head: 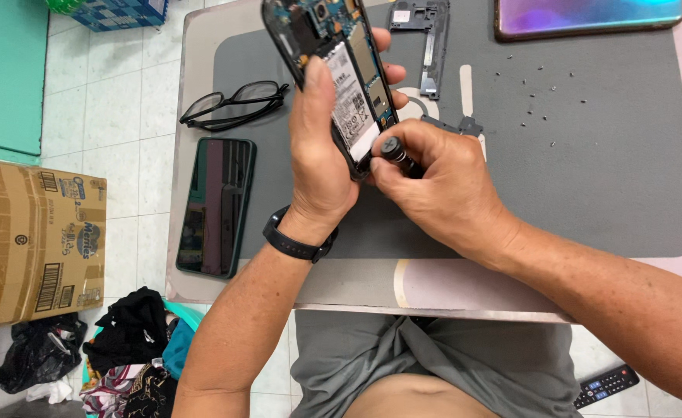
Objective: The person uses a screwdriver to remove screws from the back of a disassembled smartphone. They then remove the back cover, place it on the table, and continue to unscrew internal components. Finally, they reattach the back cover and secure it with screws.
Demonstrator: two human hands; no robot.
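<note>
The left hand (322,147) is gripping an opened phone (333,77) above the desk (356,282), at twelve o'clock; the right hand (434,186) is pinching a screwdriver (395,153) against its lower edge. Screws (542,93) are lying at two o'clock.

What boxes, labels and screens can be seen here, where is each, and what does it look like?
Cardboard box: floor, far left; brown, printed, barcode stickers.
White label: on the opened phone in the left hand.
Dark phone: face up, table's left; black reflecting screen.
Iridescent phone: top right; purple-teal.

Head view; steeply down; close
</note>
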